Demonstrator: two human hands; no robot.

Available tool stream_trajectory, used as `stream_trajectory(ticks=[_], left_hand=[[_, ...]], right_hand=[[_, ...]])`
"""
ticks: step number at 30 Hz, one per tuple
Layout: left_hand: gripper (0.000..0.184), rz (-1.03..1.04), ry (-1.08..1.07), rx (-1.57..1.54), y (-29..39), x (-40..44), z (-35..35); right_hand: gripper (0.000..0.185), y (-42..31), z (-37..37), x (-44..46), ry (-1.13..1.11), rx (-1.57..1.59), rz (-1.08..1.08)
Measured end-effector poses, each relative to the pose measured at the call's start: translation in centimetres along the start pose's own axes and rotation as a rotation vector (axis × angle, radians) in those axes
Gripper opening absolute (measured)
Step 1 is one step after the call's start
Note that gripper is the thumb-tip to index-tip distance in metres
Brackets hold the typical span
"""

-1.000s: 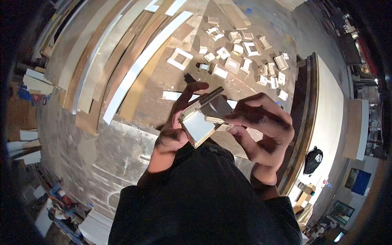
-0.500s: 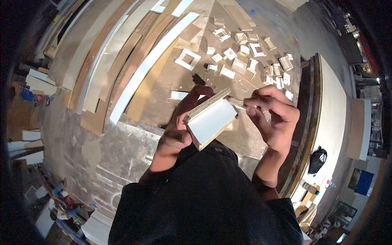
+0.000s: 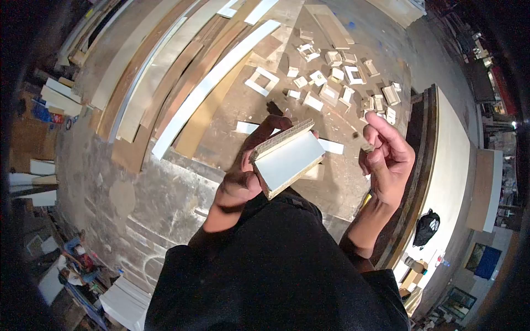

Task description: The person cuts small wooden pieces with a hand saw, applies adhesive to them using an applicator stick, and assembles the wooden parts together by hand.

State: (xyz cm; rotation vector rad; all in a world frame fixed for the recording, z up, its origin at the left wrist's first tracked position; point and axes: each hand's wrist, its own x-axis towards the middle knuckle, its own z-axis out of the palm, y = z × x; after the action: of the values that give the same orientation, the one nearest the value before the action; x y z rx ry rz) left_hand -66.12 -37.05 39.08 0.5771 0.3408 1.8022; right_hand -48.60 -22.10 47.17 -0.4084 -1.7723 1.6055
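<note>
My left hand [image 3: 241,179] grips a small block of joined board pieces [image 3: 290,163] in front of my chest. Its inner face is smooth and white, and rough chipboard edges run along its upper and lower sides. The thumb presses on the near left end, while the other fingers are partly hidden behind the block. To the right, apart from the block, my right hand [image 3: 389,160] is pinched closed on a small tan piece [image 3: 366,145]. That piece is blurred, and I cannot tell its kind.
Long boards and strips [image 3: 212,88] lie on the left of the floor. Several small board blocks and frames [image 3: 329,94] are scattered ahead. A pale slab [image 3: 450,165] with a black bag [image 3: 427,228] on it stands at the right.
My right hand has moved right, away from the end of the block, with its fingers pinched. My left hand keeps its hold on the block, almost in place.
</note>
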Motion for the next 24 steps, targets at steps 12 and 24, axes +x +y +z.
stream_trajectory(ticks=[12, 24], left_hand=[[0.114, -0.046, 0.104, 0.098, -0.9, -1.2, 2.7], [0.085, -0.005, -0.046, 0.241, -4.2, -2.2, -1.0]], right_hand=[[0.029, 1.1, 0.0, -1.3, -0.005, 0.519, 0.107], [0.027, 1.9, -1.0, -2.7, 0.045, 0.543, 0.081]])
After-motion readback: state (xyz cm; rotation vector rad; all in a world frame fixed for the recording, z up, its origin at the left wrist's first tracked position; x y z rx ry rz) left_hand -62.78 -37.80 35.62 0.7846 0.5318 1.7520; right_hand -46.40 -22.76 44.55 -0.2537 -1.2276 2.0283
